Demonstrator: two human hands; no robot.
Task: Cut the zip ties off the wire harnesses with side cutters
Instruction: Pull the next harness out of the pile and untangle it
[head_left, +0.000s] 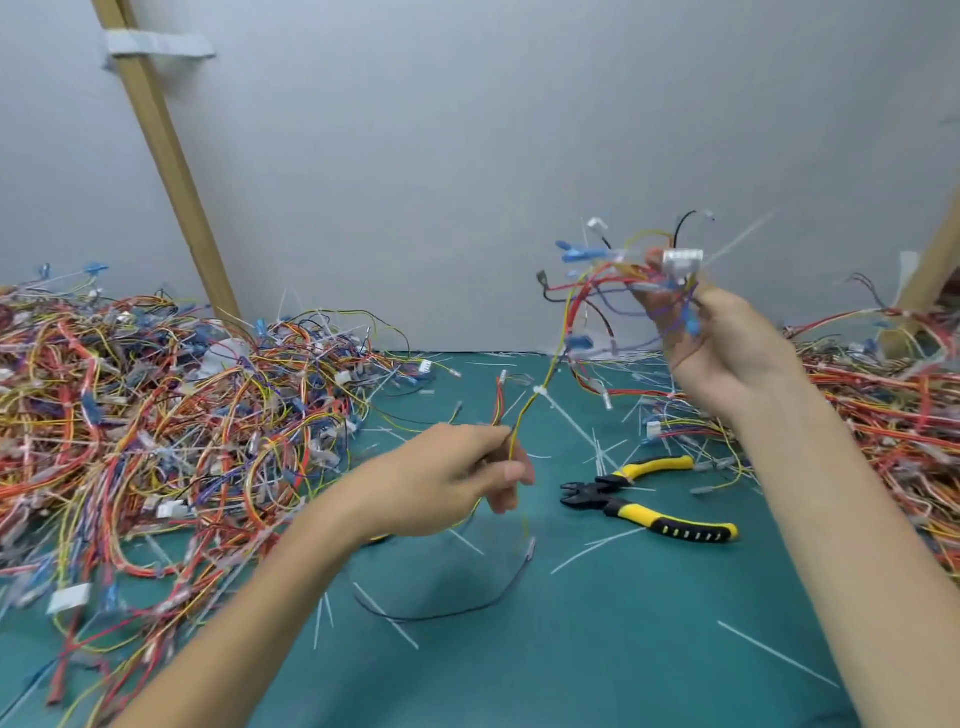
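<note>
Wire harness (613, 275) stretched between hands, right hand (727, 353) fingers clenched round its connector end, left hand (447, 483) fingers pinching its wires, zip tie (540, 391) between, side cutters (605, 493) lying on counter (623, 649)

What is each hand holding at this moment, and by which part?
One wire harness, stretched between both hands. The right hand grips its bunched connector end; the left hand pinches its thin trailing wires. The side cutters lie unheld.

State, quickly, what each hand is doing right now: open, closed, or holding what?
Left hand: closed, pinching the lower wires of the wire harness.
Right hand: closed, gripping the same harness's upper bundle.
</note>
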